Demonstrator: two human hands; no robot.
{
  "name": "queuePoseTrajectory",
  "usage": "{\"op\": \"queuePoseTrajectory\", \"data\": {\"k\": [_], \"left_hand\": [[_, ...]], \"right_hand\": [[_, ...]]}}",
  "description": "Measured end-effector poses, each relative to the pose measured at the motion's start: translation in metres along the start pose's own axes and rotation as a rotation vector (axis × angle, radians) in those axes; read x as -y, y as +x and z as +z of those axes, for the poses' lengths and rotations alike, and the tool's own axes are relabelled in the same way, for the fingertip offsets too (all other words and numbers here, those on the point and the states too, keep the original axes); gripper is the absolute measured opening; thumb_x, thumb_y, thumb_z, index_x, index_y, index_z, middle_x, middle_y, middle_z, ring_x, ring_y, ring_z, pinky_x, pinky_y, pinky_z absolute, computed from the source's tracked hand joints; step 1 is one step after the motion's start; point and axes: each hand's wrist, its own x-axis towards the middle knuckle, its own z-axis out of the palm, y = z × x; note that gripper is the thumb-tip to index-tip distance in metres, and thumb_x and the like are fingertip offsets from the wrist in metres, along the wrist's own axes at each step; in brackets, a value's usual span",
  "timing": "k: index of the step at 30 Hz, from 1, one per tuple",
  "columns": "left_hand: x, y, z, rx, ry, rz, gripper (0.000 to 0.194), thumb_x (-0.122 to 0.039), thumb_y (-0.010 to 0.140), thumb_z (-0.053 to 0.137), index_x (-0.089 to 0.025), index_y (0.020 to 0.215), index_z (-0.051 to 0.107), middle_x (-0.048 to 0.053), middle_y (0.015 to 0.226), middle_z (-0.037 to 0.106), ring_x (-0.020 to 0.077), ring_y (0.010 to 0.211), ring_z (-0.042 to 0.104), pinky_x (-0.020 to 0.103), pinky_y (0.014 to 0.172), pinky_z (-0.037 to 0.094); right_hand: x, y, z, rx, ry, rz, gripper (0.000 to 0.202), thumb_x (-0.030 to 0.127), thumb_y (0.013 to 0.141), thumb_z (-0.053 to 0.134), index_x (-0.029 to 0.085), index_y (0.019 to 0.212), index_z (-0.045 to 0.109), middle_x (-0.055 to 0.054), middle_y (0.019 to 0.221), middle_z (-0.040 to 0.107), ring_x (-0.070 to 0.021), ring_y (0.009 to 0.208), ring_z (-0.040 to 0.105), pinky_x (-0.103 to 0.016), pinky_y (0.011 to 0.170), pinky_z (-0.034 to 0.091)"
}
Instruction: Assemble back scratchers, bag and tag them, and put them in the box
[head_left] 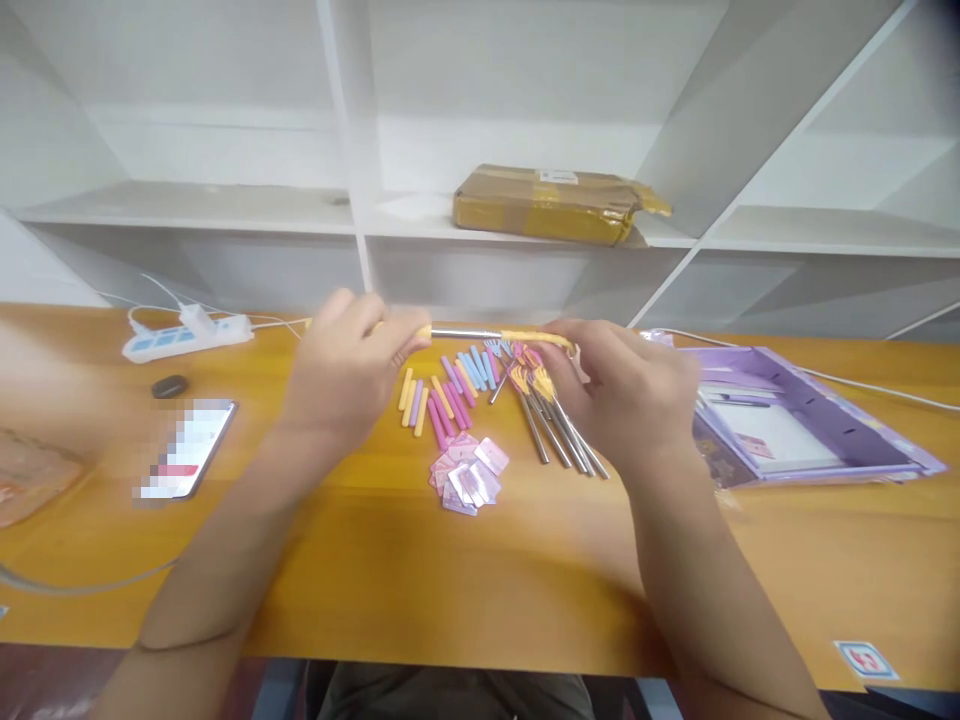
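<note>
A back scratcher (pixel 466 333) with a metal rod and yellow ends is stretched level between my two hands above the table. My left hand (pixel 358 345) is closed around its yellow handle end. At the other end, my right hand (pixel 619 375) grips the yellow head, partly covering it. Below lie several metal rods (pixel 559 435) with yellow, pink and blue claw-shaped heads. Beside them are loose handle sleeves (pixel 442 402) in yellow, purple, pink and blue. Nearer me sits a pile of small pink and silvery cards (pixel 466 475).
A purple open box (pixel 847 462) with a pen inside stands at the right. On the left are a phone (pixel 196 450), a small black object (pixel 169 386) and a white power strip (pixel 187 335) with cables. A taped cardboard box (pixel 544 205) rests on the shelf behind.
</note>
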Motion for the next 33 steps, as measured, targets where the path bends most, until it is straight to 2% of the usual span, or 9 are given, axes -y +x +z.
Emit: {"op": "queuePoseTrajectory", "data": {"k": [3,7,12,17,21,23,26,28,33], "left_hand": [[-0.001,-0.001,0.005,0.043,-0.010,-0.011,0.036,-0.039,0.118,0.047,-0.024,0.107,0.078,0.007,0.081,0.059,0.0253,0.080,0.048,0.039,0.075,0.044],[-0.007,-0.003,0.002,0.137,-0.034,-0.026,0.037,-0.039,0.118,0.045,-0.024,0.105,0.076,0.007,0.083,0.063,0.0253,0.080,0.050,0.039,0.074,0.045],[-0.013,-0.003,-0.010,0.273,-0.069,-0.023,0.043,-0.048,0.119,0.041,-0.024,0.103,0.073,0.006,0.086,0.066,0.0256,0.082,0.052,0.040,0.073,0.044],[-0.016,-0.002,-0.002,0.315,-0.022,-0.036,0.042,-0.044,0.119,0.042,-0.024,0.101,0.074,0.008,0.089,0.068,0.0267,0.086,0.054,0.040,0.074,0.043],[-0.023,-0.006,0.004,0.390,0.019,-0.024,0.040,-0.043,0.119,0.044,-0.023,0.101,0.075,0.008,0.087,0.067,0.0268,0.084,0.053,0.040,0.072,0.040],[-0.027,-0.007,0.004,0.437,0.021,0.004,0.040,-0.043,0.119,0.044,-0.022,0.103,0.075,0.008,0.089,0.067,0.0263,0.083,0.052,0.039,0.071,0.039],[-0.027,-0.007,0.007,0.456,0.024,0.032,0.042,-0.044,0.119,0.044,-0.022,0.101,0.075,0.008,0.088,0.067,0.0262,0.083,0.053,0.039,0.072,0.039],[-0.018,-0.006,0.011,0.421,0.027,0.033,0.046,-0.048,0.119,0.043,-0.022,0.097,0.074,0.008,0.085,0.066,0.0266,0.082,0.053,0.039,0.073,0.041],[0.038,-0.003,0.040,0.307,-0.027,0.001,0.046,-0.050,0.118,0.043,-0.023,0.097,0.074,0.010,0.089,0.073,0.0285,0.083,0.056,0.044,0.082,0.046]], "right_hand": [[-0.003,0.005,-0.005,0.069,-0.029,-0.029,0.032,0.046,0.115,0.057,0.024,0.105,0.077,-0.005,0.087,0.064,-0.0161,0.070,0.052,-0.033,0.065,0.031],[0.000,0.010,-0.014,0.215,0.071,-0.139,0.031,0.038,0.117,0.049,0.022,0.112,0.076,-0.010,0.107,0.069,-0.0211,0.086,0.060,-0.036,0.077,0.041],[0.004,0.011,-0.029,0.451,0.193,-0.171,0.032,0.033,0.119,0.043,0.022,0.110,0.072,-0.009,0.101,0.071,-0.0223,0.088,0.063,-0.036,0.078,0.042],[0.001,0.011,-0.018,0.509,0.137,-0.137,0.035,0.031,0.120,0.041,0.020,0.103,0.070,-0.009,0.095,0.070,-0.0215,0.086,0.063,-0.034,0.075,0.040],[0.000,0.009,-0.013,0.715,0.134,-0.143,0.035,0.022,0.117,0.041,0.020,0.093,0.066,-0.006,0.092,0.069,-0.0187,0.079,0.060,-0.034,0.070,0.036],[0.000,0.008,-0.017,0.806,0.168,-0.126,0.039,0.026,0.118,0.042,0.020,0.087,0.064,-0.005,0.092,0.070,-0.0171,0.074,0.058,-0.035,0.068,0.035],[-0.002,0.008,-0.023,0.810,0.217,-0.106,0.046,0.040,0.120,0.044,0.021,0.083,0.065,-0.004,0.090,0.072,-0.0170,0.072,0.060,-0.035,0.068,0.037],[-0.008,0.010,-0.024,0.757,0.196,-0.097,0.046,0.041,0.120,0.044,0.022,0.086,0.070,-0.005,0.091,0.076,-0.0189,0.077,0.065,-0.035,0.069,0.039],[-0.060,0.009,0.001,0.592,0.055,-0.007,0.039,0.041,0.116,0.052,0.025,0.094,0.081,-0.007,0.099,0.082,-0.0243,0.086,0.073,-0.034,0.073,0.041]]}}
